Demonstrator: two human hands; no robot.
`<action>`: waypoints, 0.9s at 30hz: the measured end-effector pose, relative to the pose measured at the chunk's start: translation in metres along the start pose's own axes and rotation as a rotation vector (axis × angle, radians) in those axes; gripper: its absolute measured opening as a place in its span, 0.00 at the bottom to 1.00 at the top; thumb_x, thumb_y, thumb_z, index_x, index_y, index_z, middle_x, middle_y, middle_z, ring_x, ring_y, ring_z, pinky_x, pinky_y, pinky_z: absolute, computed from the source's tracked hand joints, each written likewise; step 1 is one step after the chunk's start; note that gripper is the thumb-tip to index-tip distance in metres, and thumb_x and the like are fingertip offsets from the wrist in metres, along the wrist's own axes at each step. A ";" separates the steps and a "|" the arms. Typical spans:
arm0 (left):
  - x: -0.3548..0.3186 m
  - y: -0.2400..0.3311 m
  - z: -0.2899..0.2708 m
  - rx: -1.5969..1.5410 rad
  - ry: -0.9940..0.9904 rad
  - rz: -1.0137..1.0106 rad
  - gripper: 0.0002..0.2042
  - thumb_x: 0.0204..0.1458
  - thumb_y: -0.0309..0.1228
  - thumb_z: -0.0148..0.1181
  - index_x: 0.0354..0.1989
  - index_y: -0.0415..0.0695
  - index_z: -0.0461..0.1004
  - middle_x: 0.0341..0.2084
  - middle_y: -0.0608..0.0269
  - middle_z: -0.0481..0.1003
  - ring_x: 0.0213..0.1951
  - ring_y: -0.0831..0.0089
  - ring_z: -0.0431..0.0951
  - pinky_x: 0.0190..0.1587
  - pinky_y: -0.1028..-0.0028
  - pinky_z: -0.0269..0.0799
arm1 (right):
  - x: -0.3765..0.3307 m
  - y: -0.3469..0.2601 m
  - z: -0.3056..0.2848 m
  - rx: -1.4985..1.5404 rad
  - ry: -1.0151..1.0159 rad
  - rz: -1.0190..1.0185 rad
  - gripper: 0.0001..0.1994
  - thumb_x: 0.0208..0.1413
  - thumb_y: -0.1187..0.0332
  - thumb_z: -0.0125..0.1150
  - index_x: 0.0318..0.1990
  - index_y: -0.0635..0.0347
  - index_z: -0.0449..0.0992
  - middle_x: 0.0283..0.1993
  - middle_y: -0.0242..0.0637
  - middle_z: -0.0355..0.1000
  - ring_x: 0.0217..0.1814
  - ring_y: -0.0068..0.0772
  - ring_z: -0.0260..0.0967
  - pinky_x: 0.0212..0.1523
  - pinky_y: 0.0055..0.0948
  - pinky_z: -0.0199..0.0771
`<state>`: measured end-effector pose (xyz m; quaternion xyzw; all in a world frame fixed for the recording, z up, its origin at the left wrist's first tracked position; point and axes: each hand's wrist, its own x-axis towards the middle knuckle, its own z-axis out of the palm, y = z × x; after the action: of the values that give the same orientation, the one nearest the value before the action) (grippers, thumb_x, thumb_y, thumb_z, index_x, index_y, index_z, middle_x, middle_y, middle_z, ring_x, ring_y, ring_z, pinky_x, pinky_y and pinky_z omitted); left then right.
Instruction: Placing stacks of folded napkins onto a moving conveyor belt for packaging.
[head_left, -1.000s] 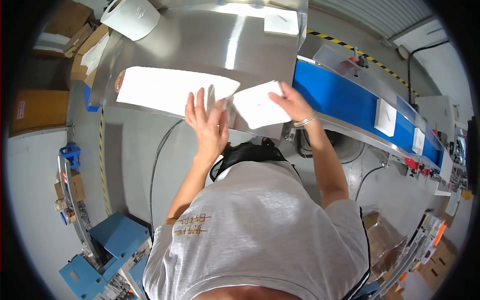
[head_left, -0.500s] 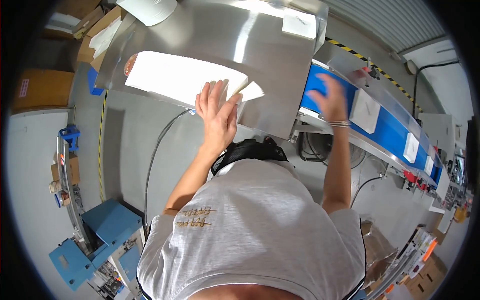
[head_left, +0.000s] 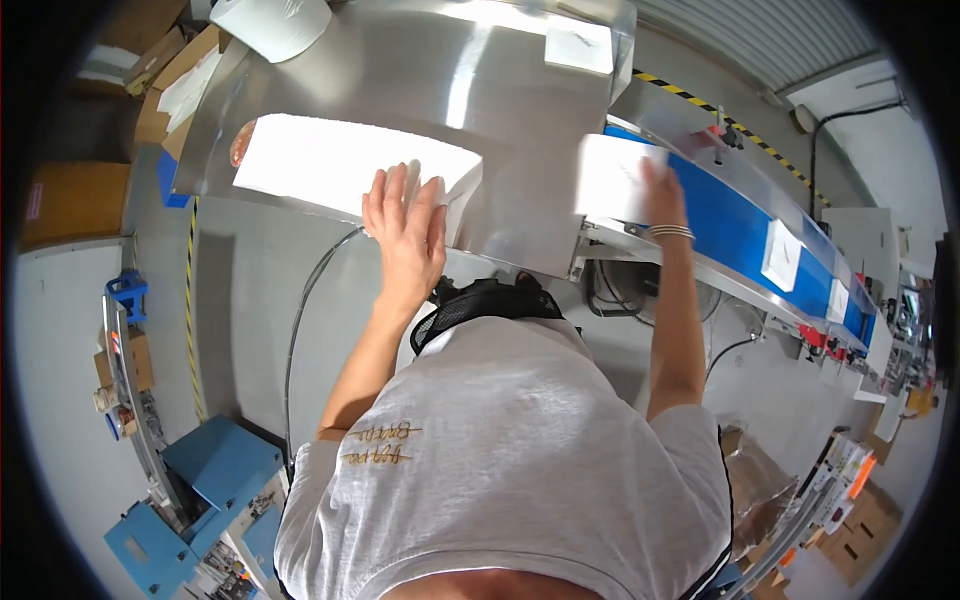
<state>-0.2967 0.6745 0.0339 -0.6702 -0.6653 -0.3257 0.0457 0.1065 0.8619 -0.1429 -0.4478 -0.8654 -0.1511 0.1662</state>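
Note:
My left hand [head_left: 405, 222] rests at the right end of a long row of white packets [head_left: 330, 160], its fingers stretched and apart. The row lies along the near side of the steel table [head_left: 500, 100]; single packets in it cannot be told apart. At the near end of the blue conveyor belt [head_left: 720, 210], my right hand [head_left: 664, 195] grips a flat white square packet [head_left: 612, 178] by its right edge. Motion blurs this hand and packet. Part of the packet overhangs the table's right edge.
Farther along the belt lie more white packets [head_left: 782, 254]. One packet [head_left: 578, 45] sits at the table's far right corner. A white roll [head_left: 270, 25] stands far left, and a round reddish thing [head_left: 242, 145] touches the row's left end. Clear guards edge the belt.
My right hand, empty over the belt before, now holds a white packet toward the table. My left hand has flattened against the row; the loose fanned packets at its end are now upright in line.

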 end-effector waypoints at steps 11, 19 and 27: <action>-0.006 -0.003 0.002 -0.034 0.015 0.051 0.14 0.47 0.23 0.59 0.44 0.49 0.78 0.61 0.53 0.59 0.65 0.47 0.51 0.63 0.46 0.40 | 0.112 -0.136 -0.154 0.938 -0.248 0.187 0.27 0.43 0.64 0.70 0.53 0.56 0.70 0.52 0.43 0.68 0.55 0.44 0.65 0.56 0.38 0.65; 0.000 -0.007 -0.008 -0.078 0.000 0.010 0.11 0.49 0.29 0.60 0.43 0.47 0.78 0.63 0.49 0.55 0.66 0.45 0.47 0.63 0.50 0.42 | 0.121 -0.191 -0.121 1.661 -0.470 0.379 0.19 0.56 0.62 0.62 0.52 0.59 0.68 0.50 0.34 0.69 0.50 0.25 0.66 0.47 0.24 0.70; -0.001 -0.015 -0.003 -0.029 0.021 -0.005 0.18 0.49 0.23 0.58 0.50 0.44 0.73 0.61 0.49 0.58 0.64 0.46 0.51 0.63 0.52 0.47 | 0.048 -0.025 -0.089 0.754 -0.262 1.077 0.28 0.56 0.47 0.53 0.53 0.63 0.69 0.53 0.58 0.68 0.53 0.51 0.68 0.52 0.37 0.67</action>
<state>-0.3112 0.6736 0.0298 -0.6657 -0.6617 -0.3425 0.0423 0.0734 0.8467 -0.0458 -0.7430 -0.5278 0.3215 0.2569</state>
